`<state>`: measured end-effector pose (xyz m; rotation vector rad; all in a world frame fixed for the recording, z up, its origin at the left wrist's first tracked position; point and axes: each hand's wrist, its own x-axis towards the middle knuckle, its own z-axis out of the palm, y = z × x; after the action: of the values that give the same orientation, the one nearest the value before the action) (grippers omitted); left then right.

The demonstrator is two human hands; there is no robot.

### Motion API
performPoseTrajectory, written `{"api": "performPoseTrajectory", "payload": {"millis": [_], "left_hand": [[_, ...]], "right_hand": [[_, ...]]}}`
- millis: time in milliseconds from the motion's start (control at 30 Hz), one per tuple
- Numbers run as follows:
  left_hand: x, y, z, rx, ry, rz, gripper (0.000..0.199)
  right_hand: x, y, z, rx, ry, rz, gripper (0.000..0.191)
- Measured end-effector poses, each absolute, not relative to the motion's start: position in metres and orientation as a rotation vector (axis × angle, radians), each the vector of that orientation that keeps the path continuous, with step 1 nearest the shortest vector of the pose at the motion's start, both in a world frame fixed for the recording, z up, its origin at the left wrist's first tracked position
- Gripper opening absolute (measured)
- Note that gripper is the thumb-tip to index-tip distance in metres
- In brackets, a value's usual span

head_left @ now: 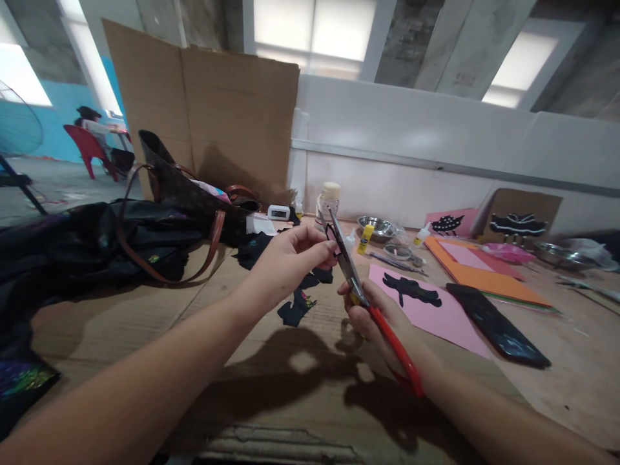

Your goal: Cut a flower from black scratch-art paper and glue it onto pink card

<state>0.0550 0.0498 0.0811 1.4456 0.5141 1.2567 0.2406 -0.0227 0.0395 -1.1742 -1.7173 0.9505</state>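
The scissors (353, 285) have shiny metal blades (343, 248) and smooth plastic-looking handles (398, 349), the pink sheet (438, 320) is matt paper, the black slab (498, 326) glossy, the upright panel (239, 116) dull cardboard.

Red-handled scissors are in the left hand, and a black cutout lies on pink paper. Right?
Wrong hand: the head view shows the red-handled scissors in the right hand, not the left. The rest holds: a black cutout lies on pink paper.
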Motion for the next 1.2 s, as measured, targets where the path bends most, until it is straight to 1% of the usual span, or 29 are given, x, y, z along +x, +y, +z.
{"api": "performPoseTrajectory", "payload": {"millis": [367,667,867,1067,1200], "left_hand": [[0.054,0.051,0.081,1.452,0.511,1.248,0.023],[0.054,0.051,0.081,1.397,0.502,1.236,0.022],[0.054,0.052,0.082,1.403,0.504,1.231,0.022],[0.053,0.054,0.081,1.404,0.478,1.226,0.025],[0.053,0.053,0.08,1.41,0.471,1.224,0.022]], "right_hand": [[0.244,-0.017,0.026,-1.125,-1.696,0.917,0.06],[0.242,-0.022,0.035,-1.16,-1.733,0.92,0.066],[0.242,-0.022,0.036,-1.164,-1.705,0.934,0.065],[0.24,-0.022,0.037,-1.174,-1.703,0.931,0.069],[0.241,-0.023,0.037,-1.178,-1.714,0.935,0.067]]}}
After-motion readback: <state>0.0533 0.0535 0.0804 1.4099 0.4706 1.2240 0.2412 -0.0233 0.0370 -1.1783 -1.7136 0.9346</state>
